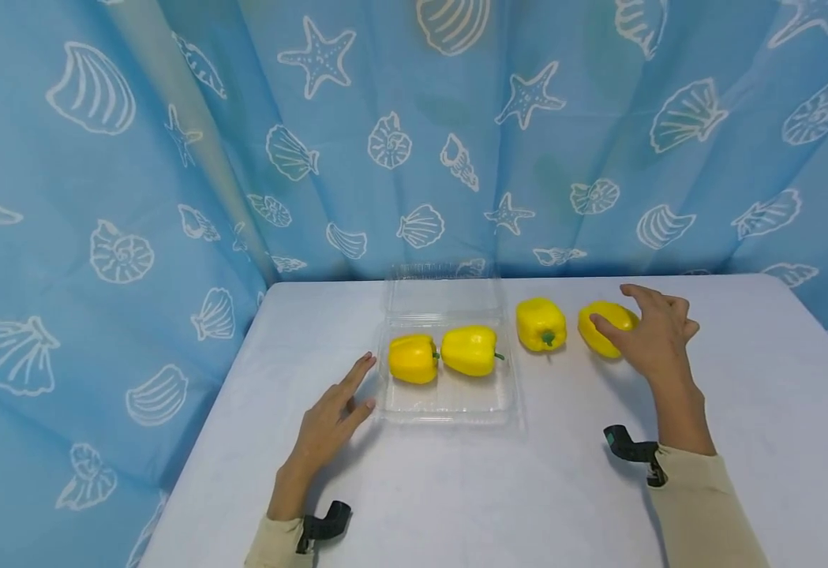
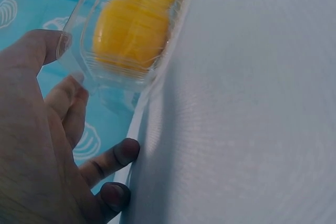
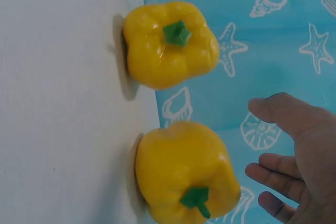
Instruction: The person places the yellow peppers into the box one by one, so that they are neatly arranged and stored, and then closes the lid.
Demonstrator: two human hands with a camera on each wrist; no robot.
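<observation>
Two yellow bell peppers with green stems, one on the left [image 1: 414,360] and one on the right [image 1: 468,351], lie inside a clear plastic box [image 1: 449,401] whose lid stands folded back. My left hand [image 1: 328,422] is at the box's left side, fingers spread, fingertips right at its rim in the left wrist view. Outside the box, a third bell pepper [image 1: 541,323] sits with its stem toward me. My right hand [image 1: 651,327] hovers over a fourth bell pepper [image 3: 184,169], thumb and fingers apart around it without gripping; it rests on the table in the right wrist view.
A white cloth covers the table [image 1: 456,505]. Behind it and along the left hangs a blue curtain [image 1: 357,158] printed with shells and starfish. Each wrist carries a black camera mount, the left one [image 1: 327,522] and the right one [image 1: 630,448].
</observation>
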